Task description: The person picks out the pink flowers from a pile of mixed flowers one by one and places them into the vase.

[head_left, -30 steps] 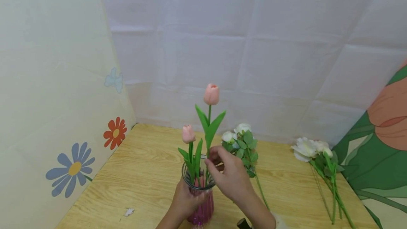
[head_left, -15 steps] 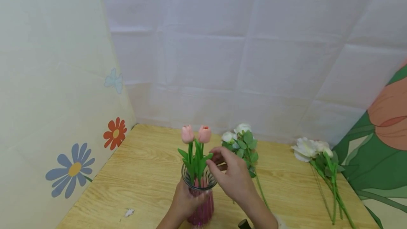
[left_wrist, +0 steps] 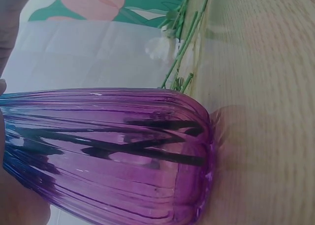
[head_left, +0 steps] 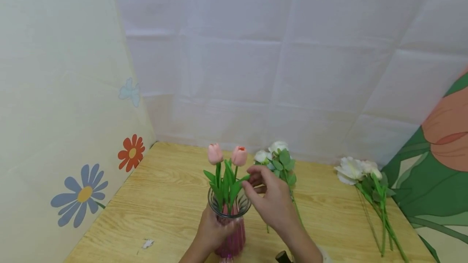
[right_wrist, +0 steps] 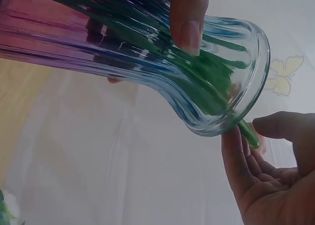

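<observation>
A ribbed glass vase [head_left: 235, 236], purple low down and bluish towards its flared rim, stands on the table. My left hand [head_left: 212, 230] grips it just below the rim. Two pink tulips stand inside, the left tulip [head_left: 215, 154] and the right tulip [head_left: 239, 156], with heads at about equal height. Their dark stems [left_wrist: 162, 153] show through the glass in the left wrist view. At the rim's right side my right hand [head_left: 274, 198] has thumb and fingers about a leaf tip [right_wrist: 250, 135] of the right tulip, which sticks out over the rim.
White roses [head_left: 278, 148] with green leaves lie behind my right hand. More white flowers [head_left: 349, 170] lie at the table's right. A dark cylindrical end [head_left: 282, 257] shows at the bottom edge, near my right forearm. A small white patch [head_left: 148, 244] marks the table [head_left: 175, 182] at left.
The right tulip has sunk into the vase until its head is level with the other. Since then its head and my right hand have shifted slightly right. My left hand stays on the vase.
</observation>
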